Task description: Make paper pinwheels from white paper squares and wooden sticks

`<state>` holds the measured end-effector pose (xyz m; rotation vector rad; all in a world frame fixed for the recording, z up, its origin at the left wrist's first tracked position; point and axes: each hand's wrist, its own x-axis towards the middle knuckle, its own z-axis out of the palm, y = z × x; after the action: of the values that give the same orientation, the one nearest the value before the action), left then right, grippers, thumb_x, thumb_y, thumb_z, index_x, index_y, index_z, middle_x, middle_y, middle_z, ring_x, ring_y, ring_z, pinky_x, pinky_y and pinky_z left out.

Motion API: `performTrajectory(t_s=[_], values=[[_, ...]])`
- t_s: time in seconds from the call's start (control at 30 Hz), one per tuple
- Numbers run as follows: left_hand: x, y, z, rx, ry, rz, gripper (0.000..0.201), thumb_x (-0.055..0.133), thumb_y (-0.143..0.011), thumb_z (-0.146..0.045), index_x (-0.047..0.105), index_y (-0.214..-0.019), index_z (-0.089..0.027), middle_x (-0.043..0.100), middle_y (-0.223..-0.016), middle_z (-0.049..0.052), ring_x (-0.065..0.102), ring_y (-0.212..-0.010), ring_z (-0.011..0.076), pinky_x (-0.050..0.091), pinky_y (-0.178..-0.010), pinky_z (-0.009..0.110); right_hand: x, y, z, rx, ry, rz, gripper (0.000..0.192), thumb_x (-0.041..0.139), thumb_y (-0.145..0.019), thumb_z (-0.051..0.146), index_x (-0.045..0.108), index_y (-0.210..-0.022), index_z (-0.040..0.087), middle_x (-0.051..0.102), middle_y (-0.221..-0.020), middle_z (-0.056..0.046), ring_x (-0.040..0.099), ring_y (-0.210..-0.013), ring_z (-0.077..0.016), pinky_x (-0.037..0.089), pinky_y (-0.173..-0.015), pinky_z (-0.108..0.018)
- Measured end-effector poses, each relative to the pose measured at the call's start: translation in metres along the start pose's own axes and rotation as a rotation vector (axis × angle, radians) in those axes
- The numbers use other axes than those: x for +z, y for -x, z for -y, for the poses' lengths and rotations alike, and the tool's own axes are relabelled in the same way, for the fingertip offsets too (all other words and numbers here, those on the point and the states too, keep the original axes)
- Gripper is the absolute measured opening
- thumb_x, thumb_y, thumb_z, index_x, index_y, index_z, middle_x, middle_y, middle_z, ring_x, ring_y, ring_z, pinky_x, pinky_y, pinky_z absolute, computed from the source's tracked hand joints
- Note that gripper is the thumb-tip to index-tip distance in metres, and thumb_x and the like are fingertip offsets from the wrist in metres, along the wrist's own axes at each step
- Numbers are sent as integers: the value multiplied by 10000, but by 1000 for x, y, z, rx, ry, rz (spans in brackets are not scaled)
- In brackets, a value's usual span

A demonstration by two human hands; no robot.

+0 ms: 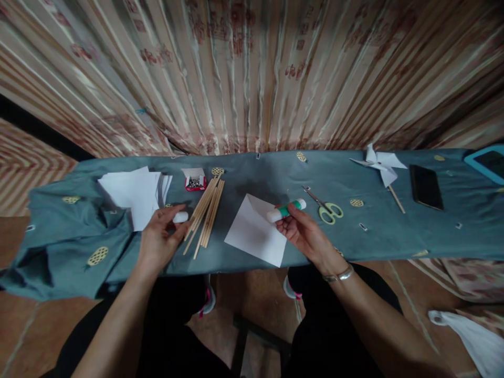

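Note:
My right hand [301,231] grips a green and white glue stick [285,211], tilted over the right side of a white paper square [252,231]. Between the thumb and fingers of my left hand [163,233] is a small white glue stick cap [180,217], apart from the glue stick. Just right of that hand lie several thin wooden sticks [208,210], fanned on the cloth. A pair of scissors with pale green handles [328,211] rests to the right of the glue stick.
A stack of white paper [132,191] lies at the left, beside a small red box of metal pins [195,181]. Toward the right are a white paper pinwheel [380,164] on a stick, a dark phone [426,187] and a blue-edged device [488,163]. A patterned curtain [252,79] hangs behind.

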<state>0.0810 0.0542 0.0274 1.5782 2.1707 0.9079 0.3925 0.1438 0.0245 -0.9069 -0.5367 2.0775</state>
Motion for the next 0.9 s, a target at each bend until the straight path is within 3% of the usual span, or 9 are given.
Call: performTrajectory(t_s=[0.2, 0.33, 0.5, 0.63, 0.73, 0.83, 0.9], values=[[1, -2, 19, 31, -275, 40, 478, 443, -881, -375, 613, -1257, -133, 594, -1091, 133, 640, -814, 233, 523, -860, 401, -2, -2, -2, -3, 33, -35, 290, 844, -669, 400, 714, -795, 173, 724, -702, 13, 664, -619, -79, 541, -625, -164], [6, 0, 21, 119, -368, 45, 465, 454, -901, -385, 566, -1306, -185, 572, -1185, 130, 583, -1101, 306, 484, -971, 432, -3, -1, -2, 59, 0, -36, 326, 865, -630, 410, 712, -778, 164, 717, -668, 21, 661, -595, -77, 544, -618, -163], [-5, 3, 14, 179, -423, -44, 481, 459, -884, -269, 487, -1355, -175, 509, -1329, 146, 502, -1211, 361, 471, -1000, 512, -6, -1, -1, 113, -40, -31, 326, 848, -659, 422, 704, -782, 156, 718, -654, 14, 668, -601, -83, 541, -620, -165], [-8, 7, -4, 235, -382, -96, 477, 431, -892, -189, 458, -1368, -196, 496, -1343, 107, 478, -1240, 346, 441, -1043, 511, -9, -1, -1, 116, -23, -37, 318, 828, -687, 434, 703, -786, 159, 722, -663, 3, 671, -620, -89, 538, -631, -174], [15, 17, -27, 441, -283, -129, 457, 422, -894, -129, 479, -1343, -190, 522, -1307, 127, 511, -1187, 314, 460, -1006, 492, -7, 0, -2, 75, 49, -52, 342, 853, -641, 436, 717, -794, 162, 718, -672, 6, 656, -616, -85, 535, -642, -179], [54, 34, -52, 658, -151, 114, 471, 411, -914, -118, 449, -1374, -216, 501, -1374, 134, 480, -1258, 291, 452, -1021, 489, -3, 1, -2, -47, 240, -95, 336, 870, -610, 388, 734, -834, 179, 720, -719, 11, 634, -613, -92, 529, -655, -209], [79, 43, -66, 713, -100, 253, 432, 465, -946, -257, 454, -1376, -213, 430, -1468, 148, 368, -1376, 310, 392, -1078, 522, -1, 0, -3, -137, 398, -115, 327, 862, -610, 380, 731, -845, 195, 707, -727, 19, 613, -612, -106, 510, -633, -234]])
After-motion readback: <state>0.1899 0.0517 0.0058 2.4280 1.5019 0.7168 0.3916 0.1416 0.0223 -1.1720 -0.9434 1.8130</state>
